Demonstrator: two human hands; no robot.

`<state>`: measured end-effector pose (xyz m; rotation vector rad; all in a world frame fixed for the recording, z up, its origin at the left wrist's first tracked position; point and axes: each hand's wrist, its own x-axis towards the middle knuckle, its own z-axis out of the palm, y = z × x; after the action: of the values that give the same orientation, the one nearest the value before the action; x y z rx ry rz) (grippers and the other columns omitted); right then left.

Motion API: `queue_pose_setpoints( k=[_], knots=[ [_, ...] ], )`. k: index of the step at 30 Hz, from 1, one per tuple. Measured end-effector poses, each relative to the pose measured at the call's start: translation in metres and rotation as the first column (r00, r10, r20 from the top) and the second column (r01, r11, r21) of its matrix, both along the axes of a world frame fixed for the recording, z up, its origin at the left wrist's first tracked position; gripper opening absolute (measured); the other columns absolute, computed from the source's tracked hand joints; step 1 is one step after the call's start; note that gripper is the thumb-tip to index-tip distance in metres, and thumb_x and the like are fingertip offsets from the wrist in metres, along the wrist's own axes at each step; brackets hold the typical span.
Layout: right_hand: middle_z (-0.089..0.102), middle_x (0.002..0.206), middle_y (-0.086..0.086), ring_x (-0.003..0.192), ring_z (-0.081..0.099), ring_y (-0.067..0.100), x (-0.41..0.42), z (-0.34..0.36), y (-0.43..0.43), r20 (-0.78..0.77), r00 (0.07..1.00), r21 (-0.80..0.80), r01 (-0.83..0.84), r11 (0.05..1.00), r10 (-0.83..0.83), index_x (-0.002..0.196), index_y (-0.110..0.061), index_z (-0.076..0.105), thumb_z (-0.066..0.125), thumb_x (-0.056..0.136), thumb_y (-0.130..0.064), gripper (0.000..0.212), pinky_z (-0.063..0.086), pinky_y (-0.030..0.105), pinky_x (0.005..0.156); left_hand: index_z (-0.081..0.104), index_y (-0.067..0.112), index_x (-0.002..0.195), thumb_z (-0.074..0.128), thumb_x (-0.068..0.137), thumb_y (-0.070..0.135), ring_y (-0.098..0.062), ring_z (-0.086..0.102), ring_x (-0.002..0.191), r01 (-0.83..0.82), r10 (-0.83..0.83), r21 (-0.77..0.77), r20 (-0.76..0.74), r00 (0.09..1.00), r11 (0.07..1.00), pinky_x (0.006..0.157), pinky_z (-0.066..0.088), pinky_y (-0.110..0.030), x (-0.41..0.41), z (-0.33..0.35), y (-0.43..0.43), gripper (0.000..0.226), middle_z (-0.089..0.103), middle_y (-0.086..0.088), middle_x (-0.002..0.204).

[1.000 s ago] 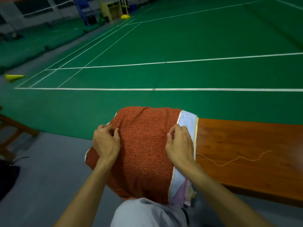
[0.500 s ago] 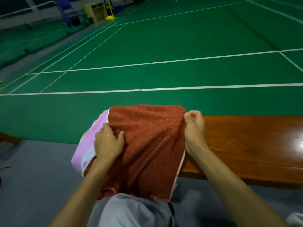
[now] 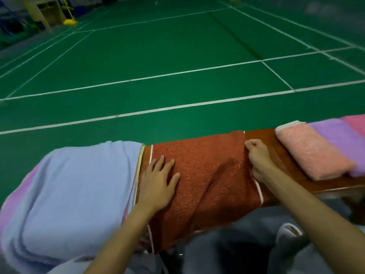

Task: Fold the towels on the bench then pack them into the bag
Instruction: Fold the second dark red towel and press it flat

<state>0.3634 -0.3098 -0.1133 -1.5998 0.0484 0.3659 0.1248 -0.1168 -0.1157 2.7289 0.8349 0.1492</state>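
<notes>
One red towel (image 3: 207,175) lies spread across the table (image 3: 260,136), its near end hanging over the front. Of the two hands, the left hand (image 3: 158,180) presses flat on it with fingers spread, and the right hand (image 3: 256,155) is curled, gripping its right edge. One blue towel (image 3: 79,184) is heaped at the left, and three folded towels lie at the right: peach (image 3: 312,153), purple (image 3: 339,139) and pink (image 3: 355,121).
</notes>
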Motion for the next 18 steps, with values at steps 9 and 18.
queue_pose_setpoints(
  k=[9,18],
  knots=[
    [0.073,0.105,0.007,0.093,0.07,0.026,0.021,0.01,-0.056,0.065,0.948,-0.233,-0.288,0.929,0.31,0.118,-0.019,0.063,0.081,0.078,0.004,0.049,0.058,0.039,0.086,0.061,0.008,0.101,0.085,0.075,0.049,-0.04,0.066,0.095,-0.432,0.454,-0.2,0.079,0.887,0.879,0.075,0.051,-0.042,0.015,0.013,-0.007,0.054,0.068,-0.015,0.097],
    [0.078,0.1,0.017,0.088,0.072,0.018,0.007,0.028,-0.076,0.143,0.805,-0.073,-0.572,0.817,0.576,0.112,-0.006,0.075,0.068,0.087,0.014,0.033,0.058,0.022,0.076,0.069,0.006,0.103,0.07,0.097,0.014,-0.019,0.075,0.08,-0.152,0.39,-0.82,0.092,0.916,0.552,0.069,0.058,-0.037,0.001,0.053,0.009,0.01,0.079,-0.006,0.088]
  ],
)
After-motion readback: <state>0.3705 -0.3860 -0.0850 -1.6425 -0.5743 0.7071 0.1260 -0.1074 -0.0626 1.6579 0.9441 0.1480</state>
